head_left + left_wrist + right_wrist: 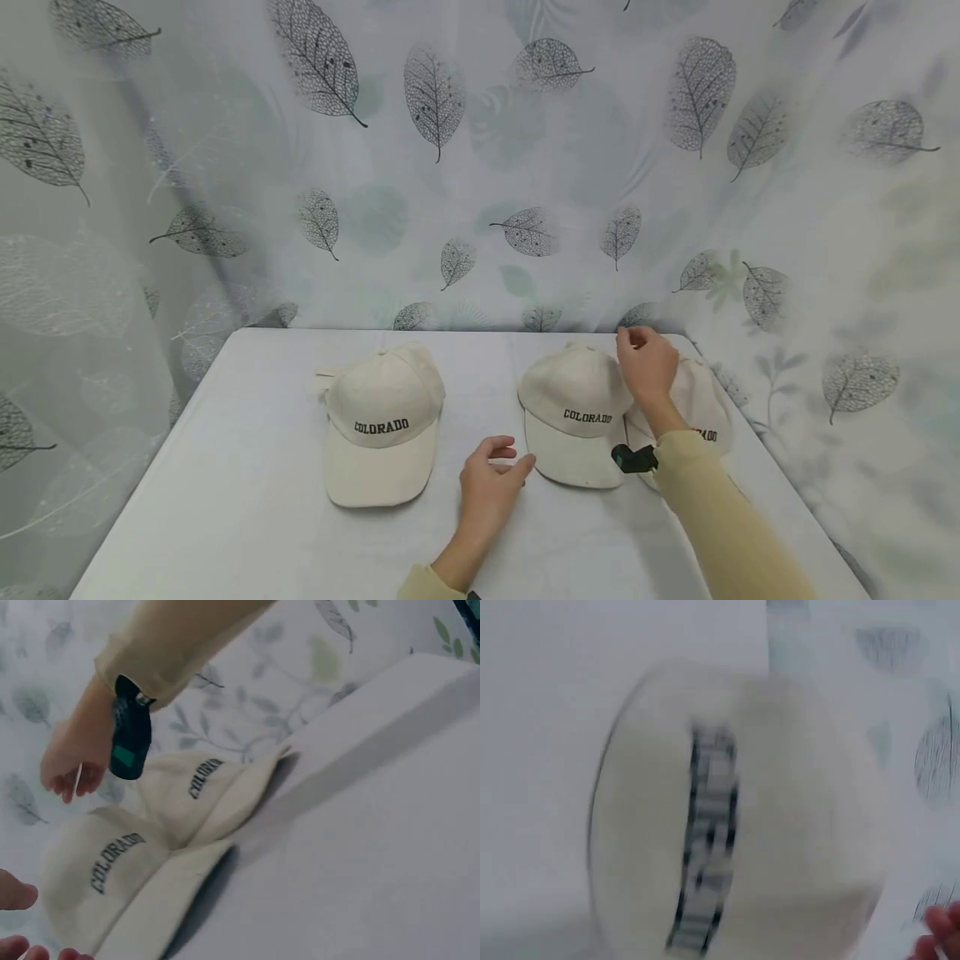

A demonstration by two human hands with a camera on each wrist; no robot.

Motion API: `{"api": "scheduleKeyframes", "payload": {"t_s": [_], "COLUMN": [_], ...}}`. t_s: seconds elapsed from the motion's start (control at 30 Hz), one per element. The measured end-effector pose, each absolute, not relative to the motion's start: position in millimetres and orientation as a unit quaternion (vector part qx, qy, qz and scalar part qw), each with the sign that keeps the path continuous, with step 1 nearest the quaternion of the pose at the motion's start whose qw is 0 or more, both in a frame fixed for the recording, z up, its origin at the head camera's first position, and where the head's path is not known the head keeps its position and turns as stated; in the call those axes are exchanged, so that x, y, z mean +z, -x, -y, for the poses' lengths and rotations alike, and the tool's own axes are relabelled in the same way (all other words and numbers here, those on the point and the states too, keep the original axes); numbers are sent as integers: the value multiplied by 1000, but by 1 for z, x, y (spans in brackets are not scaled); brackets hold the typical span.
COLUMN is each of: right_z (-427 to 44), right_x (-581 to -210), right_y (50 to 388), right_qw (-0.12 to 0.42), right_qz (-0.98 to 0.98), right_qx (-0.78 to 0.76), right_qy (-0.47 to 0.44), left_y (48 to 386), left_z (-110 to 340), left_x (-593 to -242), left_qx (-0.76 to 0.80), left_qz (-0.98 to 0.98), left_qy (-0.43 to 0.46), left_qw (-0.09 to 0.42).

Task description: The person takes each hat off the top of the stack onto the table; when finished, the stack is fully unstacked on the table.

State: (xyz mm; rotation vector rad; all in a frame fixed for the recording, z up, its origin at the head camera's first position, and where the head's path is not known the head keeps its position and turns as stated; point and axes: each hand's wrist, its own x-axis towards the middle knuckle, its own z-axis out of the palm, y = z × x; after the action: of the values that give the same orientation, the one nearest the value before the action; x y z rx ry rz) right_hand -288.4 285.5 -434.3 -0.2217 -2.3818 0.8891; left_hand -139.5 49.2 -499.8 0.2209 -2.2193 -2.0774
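Observation:
Three cream caps lettered COLORADO lie on the white table: a left cap point(382, 400), a middle cap point(573, 392) and a right cap point(701, 396) partly hidden by my right arm. My left hand point(489, 487) is beside the middle cap's brim, fingers loosely bent and thumb toward the brim; whether it touches cannot be told. My right hand point(648, 367) is over the back of the middle and right caps, fingers bent downward. In the left wrist view this right hand point(75, 757) appears above the crowns, with nothing clearly held. The right wrist view shows a blurred cap point(780, 802) close up.
The white-covered table point(225, 483) reaches back to a leaf-printed curtain point(480, 183), which also hangs along both sides. A black band point(633, 458) is worn on my right wrist. The middle and right caps overlap side by side.

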Motion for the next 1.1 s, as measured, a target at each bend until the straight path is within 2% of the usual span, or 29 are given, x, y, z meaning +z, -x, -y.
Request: {"api": "scheduleKeyframes", "payload": {"t_s": [0.1, 0.2, 0.23, 0.3, 0.4, 0.47, 0.57, 0.67, 0.77, 1.1], "right_z": [-247, -202, -186, -157, -118, -98, -77, -65, -59, -54], "right_x": [-428, -423, -423, -425, -432, -440, -454, -468, -476, -485], "right_y": [293, 291, 291, 288, 285, 283, 284, 284, 284, 285], "right_qw": [385, 399, 383, 304, 130, 17, -87, -130, -142, -163], "right_qz": [840, 811, 811, 827, 859, 868, 862, 844, 824, 792], "right_qx": [382, 419, 431, 462, 492, 496, 499, 517, 541, 580], "right_qy": [0, -82, -96, -100, -60, -23, 18, 56, 88, 94], "left_y": [135, 129, 126, 119, 109, 102, 92, 86, 84, 87], "left_z": [-19, 17, 31, 59, 100, 123, 147, 159, 162, 162], "left_x": [-487, -479, -477, -477, -484, -492, -503, -509, -510, -508], "left_qx": [-721, -740, -740, -722, -662, -613, -553, -535, -549, -562], "left_qz": [687, 661, 658, 667, 709, 742, 783, 800, 794, 784], "left_qy": [-73, -95, -108, -135, -195, -233, -268, -269, -261, -265], "left_qw": [53, 79, 92, 119, 145, 138, 92, 42, 14, 8]}}
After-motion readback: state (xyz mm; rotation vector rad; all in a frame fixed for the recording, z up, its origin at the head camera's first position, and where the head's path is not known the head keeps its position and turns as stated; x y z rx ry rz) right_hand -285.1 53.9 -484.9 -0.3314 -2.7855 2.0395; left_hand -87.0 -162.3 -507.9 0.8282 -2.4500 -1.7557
